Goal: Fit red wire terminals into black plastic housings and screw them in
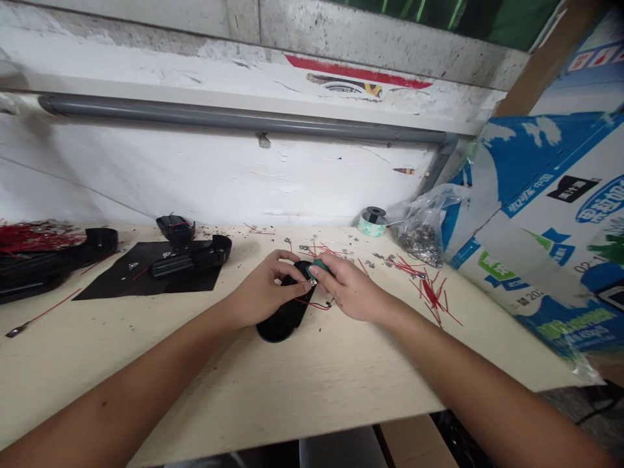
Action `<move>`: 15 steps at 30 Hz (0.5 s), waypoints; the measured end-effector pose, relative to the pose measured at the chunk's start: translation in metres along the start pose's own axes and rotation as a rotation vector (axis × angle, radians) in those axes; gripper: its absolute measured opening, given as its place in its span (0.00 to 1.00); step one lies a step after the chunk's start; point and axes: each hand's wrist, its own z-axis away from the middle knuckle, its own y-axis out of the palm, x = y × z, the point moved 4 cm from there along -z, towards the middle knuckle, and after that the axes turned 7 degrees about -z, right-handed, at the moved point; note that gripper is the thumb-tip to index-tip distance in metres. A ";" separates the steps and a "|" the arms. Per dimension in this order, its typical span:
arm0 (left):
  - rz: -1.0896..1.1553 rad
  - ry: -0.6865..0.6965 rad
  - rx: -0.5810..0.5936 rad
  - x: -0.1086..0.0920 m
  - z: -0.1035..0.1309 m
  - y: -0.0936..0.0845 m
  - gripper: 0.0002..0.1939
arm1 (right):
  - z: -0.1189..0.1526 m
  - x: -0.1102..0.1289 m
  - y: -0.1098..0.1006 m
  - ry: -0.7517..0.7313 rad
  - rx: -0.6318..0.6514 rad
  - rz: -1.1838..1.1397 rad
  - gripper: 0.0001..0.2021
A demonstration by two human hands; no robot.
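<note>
My left hand [263, 286] is closed over a black plastic housing [280, 320] lying on the table, its thumb and finger pinching at a small metal contact piece [312, 282] by the far end. My right hand [348, 289] meets it from the other side, fingers wrapped round a green object [318, 264] whose kind is mostly hidden by the fingers. From beneath the hands a thin red and black wire [319, 305] runs out beside the housing. Whether the green object touches the metal piece cannot be made out.
More black housings [188, 260] rest on a black sheet [112, 276] and at far left, near a heap of red wires [36, 237]. Red wires [431, 292] lie scattered right, by a bag of metal parts [422, 237], a spool [373, 221] and a blue-white carton [546, 240].
</note>
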 end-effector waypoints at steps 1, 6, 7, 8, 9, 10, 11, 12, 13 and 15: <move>0.002 -0.001 0.001 0.000 0.000 0.000 0.07 | 0.000 -0.001 0.000 0.013 -0.001 0.007 0.19; -0.008 0.014 0.021 -0.003 0.001 -0.001 0.08 | -0.001 -0.005 0.000 0.071 0.043 -0.050 0.23; -0.010 0.012 0.026 -0.004 0.001 -0.001 0.08 | -0.001 -0.005 0.000 0.078 0.050 -0.058 0.23; -0.008 0.009 0.028 -0.006 0.002 -0.001 0.08 | -0.001 -0.005 0.001 0.082 0.052 -0.059 0.22; -0.004 0.005 0.029 -0.006 0.002 -0.001 0.08 | -0.001 -0.005 0.001 0.084 0.048 -0.052 0.22; -0.003 0.001 0.031 -0.007 0.002 -0.001 0.08 | -0.001 -0.004 0.001 0.085 0.040 -0.043 0.21; -0.003 -0.002 0.033 -0.007 0.002 -0.001 0.08 | -0.001 -0.004 0.001 0.086 0.032 -0.037 0.21; -0.004 -0.004 0.035 -0.008 0.002 -0.001 0.09 | -0.001 -0.005 0.001 0.087 0.025 -0.037 0.21; -0.006 -0.005 0.038 -0.007 0.002 -0.001 0.09 | 0.000 -0.005 0.001 0.090 0.021 -0.044 0.20; -0.008 -0.005 0.039 -0.007 0.001 0.000 0.09 | 0.000 -0.006 0.003 0.104 0.033 -0.075 0.21</move>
